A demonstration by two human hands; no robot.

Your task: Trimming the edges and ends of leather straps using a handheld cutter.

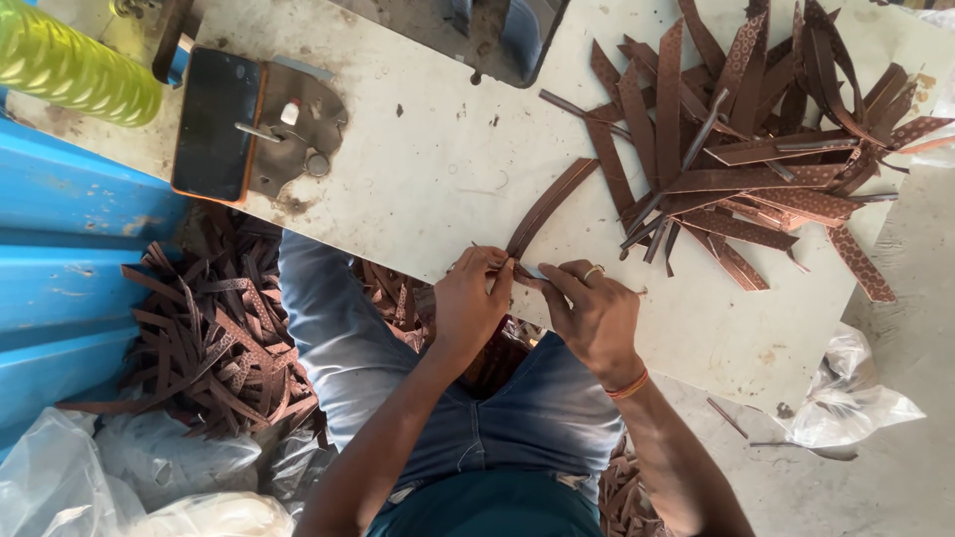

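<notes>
My left hand (471, 301) and my right hand (591, 313) meet at the near edge of a pale worktable (428, 169). Both pinch the near end of a long curved brown leather strip (550, 202), which runs up and to the right across the table. A thin pale piece shows between the fingertips of both hands; I cannot tell what it is. My right hand wears a ring and an orange wrist thread.
A heap of brown patterned leather strips (756, 149) covers the table's right part. A black phone (214, 119) and a metal plate lie at the left. More strips (214, 338) are piled on the floor by a blue sheet (70, 259). Plastic bags (846, 398) lie around.
</notes>
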